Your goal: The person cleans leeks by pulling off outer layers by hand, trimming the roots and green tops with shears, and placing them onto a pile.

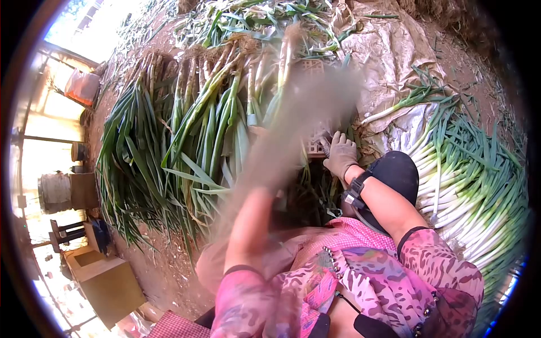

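My left hand [279, 149] is smeared into a long grey-brown blur that sweeps from my wrist up across the leeks, so neither its fingers nor anything in them can be made out. My right hand [341, 155] wears a grey-brown glove. Its fingers stretch forward by the edge of a pale slotted plastic crate [314, 147], which the blur partly covers. Close to the left hand lies a wide row of untrimmed leeks [211, 121], with brown roots at the top and long green leaves hanging toward me.
Cleaned leeks [451, 186] with white stems are piled along the right, beside a crumpled tan sheet [389, 53]. Leaf scraps [236, 25] litter the ground at the top. Toward the lower left stand a cardboard box [107, 281] and a white bucket [55, 192].
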Available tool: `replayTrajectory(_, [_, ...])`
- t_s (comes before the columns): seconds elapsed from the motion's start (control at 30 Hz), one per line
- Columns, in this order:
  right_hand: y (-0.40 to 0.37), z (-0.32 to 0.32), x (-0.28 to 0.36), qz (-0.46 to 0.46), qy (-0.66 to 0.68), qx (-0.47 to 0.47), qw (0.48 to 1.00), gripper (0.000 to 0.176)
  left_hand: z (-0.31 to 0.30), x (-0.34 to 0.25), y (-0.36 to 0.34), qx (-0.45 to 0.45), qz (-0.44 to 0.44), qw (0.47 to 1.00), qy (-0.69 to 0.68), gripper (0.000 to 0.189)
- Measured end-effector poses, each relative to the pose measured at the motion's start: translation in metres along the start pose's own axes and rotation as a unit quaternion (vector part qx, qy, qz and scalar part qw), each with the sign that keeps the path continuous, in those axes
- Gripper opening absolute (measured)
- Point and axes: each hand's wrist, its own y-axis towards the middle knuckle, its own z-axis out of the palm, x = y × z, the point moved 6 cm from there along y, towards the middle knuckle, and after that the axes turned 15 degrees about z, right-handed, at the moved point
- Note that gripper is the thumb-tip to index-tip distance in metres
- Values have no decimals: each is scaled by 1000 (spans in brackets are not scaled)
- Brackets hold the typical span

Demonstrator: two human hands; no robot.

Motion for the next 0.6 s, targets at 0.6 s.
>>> replayTrajectory(0.6, [-101,-35,-28,-187,262,65,945,72,76,-31,-48,-32,-39,952,-300,70])
